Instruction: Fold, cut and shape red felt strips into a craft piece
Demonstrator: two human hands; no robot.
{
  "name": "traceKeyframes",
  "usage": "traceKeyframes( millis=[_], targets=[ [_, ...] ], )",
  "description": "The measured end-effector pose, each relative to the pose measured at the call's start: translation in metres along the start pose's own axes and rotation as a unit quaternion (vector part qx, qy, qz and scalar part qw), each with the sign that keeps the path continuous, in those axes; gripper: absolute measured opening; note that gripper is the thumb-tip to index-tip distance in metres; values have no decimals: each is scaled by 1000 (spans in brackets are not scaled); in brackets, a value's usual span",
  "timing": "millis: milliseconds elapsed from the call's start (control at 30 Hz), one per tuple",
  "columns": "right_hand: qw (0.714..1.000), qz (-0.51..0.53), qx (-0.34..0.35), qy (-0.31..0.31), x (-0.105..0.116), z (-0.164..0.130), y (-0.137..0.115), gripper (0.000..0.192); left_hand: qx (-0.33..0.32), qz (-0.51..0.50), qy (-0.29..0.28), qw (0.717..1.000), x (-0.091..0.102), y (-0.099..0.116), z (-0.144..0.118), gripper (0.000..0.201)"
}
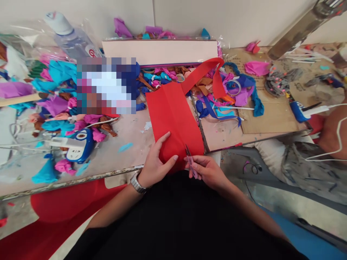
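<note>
A flat red fabric piece (pixel 173 115), with a long strip of the same red (pixel 202 74) trailing from its far end, lies over the table edge in front of me. My left hand (pixel 157 160) rests on its near left part, thumb and fingers spread apart. Small scissors with pinkish handles (pixel 192 165) are in my right hand (pixel 207 169), whose fingers are wrapped round them. Their dark blades point away from me over the near right part of the fabric. Whether the blades touch or cut it, I cannot tell.
Colourful scraps (pixel 56 104) heap up on the left, near a blue power strip (pixel 81 146) and a clear bottle (pixel 73 39). A long pale box (pixel 159 52) stands behind. Right of it are tape rolls (pixel 233 88), cardboard (pixel 273 115) and another person's arm (pixel 332 130).
</note>
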State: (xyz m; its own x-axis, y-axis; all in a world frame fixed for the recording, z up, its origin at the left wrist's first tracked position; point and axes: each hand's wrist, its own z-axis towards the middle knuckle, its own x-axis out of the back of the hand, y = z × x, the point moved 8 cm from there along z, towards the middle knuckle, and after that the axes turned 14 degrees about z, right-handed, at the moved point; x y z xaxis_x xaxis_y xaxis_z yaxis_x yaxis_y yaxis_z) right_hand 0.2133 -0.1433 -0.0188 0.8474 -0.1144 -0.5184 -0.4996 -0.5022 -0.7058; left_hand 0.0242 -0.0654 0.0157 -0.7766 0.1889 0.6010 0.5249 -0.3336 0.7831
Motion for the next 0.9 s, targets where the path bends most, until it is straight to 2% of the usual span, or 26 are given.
traceKeyframes(
  millis=[167, 333, 633, 900],
  targets=[
    [1000, -6, -13, -6, 1, 2, 7, 34, 26, -13, -10, 1000, 0, -5, -2, 76],
    [1000, -13, -8, -26, 5, 4, 9, 37, 16, -2, 19, 1000, 1, -1, -4, 73],
    [998, -17, -9, -52, 8, 10, 5, 47, -5, 25, 84, 996, 1, 10, -6, 46],
    [998, 10, -36, -55, 8, 12, 11, 48, 21, 31, 87, 996, 0, 9, -5, 45]
  ],
)
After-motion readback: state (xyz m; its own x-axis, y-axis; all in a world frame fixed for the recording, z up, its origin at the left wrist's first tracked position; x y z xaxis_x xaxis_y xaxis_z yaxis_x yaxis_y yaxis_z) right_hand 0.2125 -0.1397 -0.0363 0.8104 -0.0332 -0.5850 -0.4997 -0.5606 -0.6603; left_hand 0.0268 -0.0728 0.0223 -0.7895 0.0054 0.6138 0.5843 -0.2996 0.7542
